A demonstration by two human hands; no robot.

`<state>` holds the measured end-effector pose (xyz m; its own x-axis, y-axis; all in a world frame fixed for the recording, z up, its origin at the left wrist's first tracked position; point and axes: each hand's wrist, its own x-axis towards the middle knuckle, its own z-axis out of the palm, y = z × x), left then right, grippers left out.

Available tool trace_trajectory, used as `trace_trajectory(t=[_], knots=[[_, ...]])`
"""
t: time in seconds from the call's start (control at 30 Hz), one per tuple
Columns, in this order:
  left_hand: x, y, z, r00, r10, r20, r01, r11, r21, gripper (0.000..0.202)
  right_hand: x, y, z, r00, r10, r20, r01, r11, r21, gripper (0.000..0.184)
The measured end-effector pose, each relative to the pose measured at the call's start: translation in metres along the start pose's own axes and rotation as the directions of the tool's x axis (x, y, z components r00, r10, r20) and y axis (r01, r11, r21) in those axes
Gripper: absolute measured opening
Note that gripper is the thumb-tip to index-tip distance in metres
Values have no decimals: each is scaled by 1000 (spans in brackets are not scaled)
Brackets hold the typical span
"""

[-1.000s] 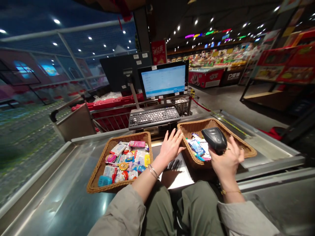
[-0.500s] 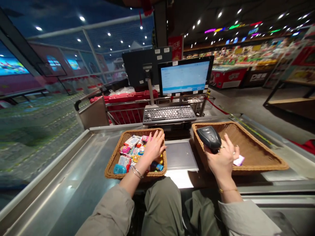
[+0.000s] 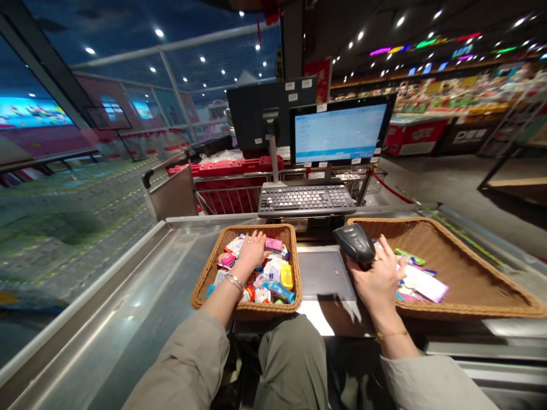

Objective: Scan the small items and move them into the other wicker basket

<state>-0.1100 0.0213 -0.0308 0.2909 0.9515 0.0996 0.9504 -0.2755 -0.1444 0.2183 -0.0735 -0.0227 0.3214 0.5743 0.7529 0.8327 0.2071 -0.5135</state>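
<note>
My left hand (image 3: 253,251) reaches into the left wicker basket (image 3: 200,290), fingers stretched out over small packaged goods near a white box (image 3: 235,245). Around it lie a yellow pack (image 3: 286,275), a blue tube-like item (image 3: 282,292), a pink box (image 3: 273,244) and a round pink item (image 3: 226,260). My right hand (image 3: 378,279) is closed around a black barcode scanner (image 3: 355,244), whose head points left. That hand is at the left side of a larger wicker basket (image 3: 465,256). Inside that basket, a white-and-purple packet (image 3: 425,283) and a green packet (image 3: 409,255) show beside my fingers.
Behind the baskets stand a keyboard (image 3: 306,198) and a lit monitor (image 3: 339,135). A grey flat panel (image 3: 322,274) lies between the baskets on the metal counter (image 3: 149,285). Beyond the counter are a red-filled cart (image 3: 231,193) and a red freezer (image 3: 416,136).
My left hand has moved left and back across the goods, uncovering the yellow pack. More packets now show in the right basket. The scanner stays in my right hand; the view has shifted slightly.
</note>
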Motion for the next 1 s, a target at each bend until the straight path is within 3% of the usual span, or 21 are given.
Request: trace_trajectory(t=[0.2,0.5,0.63,0.83,1.0], knots=[[7,5,9,998,3,67,-3,1000,6,60,-5,8,5,1000,-17,10,17,1000,-2,32],[-6,25,10,996,-50,80,48,998,26,42,-8,8,7,999,-30,-19,30,1000,-7,33],[1,18,9,996,-46,74,45,999,19,36,-9,10,7,998,-47,-37,47,999,-11,33],[17,-1,9,996,-12,88,12,1000,1,47,-12,17,9,998,-61,-22,61,998,-19,35],[26,-2,16,994,18,104,-17,1000,-10,57,-15,23,10,997,-73,-19,72,997,-31,37]])
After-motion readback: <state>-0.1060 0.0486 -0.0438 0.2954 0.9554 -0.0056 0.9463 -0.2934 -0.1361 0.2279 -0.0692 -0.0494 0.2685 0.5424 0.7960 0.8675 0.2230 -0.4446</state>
